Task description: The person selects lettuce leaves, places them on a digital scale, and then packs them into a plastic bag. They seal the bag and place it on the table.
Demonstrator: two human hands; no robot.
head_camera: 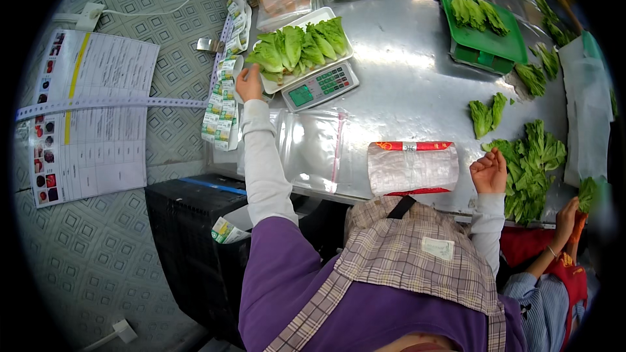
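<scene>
My left hand point(249, 83) is at the left end of a white tray point(345, 55), close to the lettuce stems; whether it grips anything is hidden. Several heads of green leaf lettuce point(293, 46) lie side by side in the tray. Under it is a digital scale point(320, 89) with a lit green display and a keypad. My right hand point(489, 171) is raised palm up with its fingers curled in, and nothing shows in it. Just right of that hand lies a heap of loose lettuce point(533, 176), with a smaller bunch point(487, 115) above it.
Clear plastic bags point(313, 151) and a folded woven sack point(413, 168) lie along the near edge. Label strips point(220, 117) hang at the left. A green scale point(481, 49) holds more lettuce. At right, a co-worker's hand point(567, 217) holds greens. A black crate point(195, 234) stands below.
</scene>
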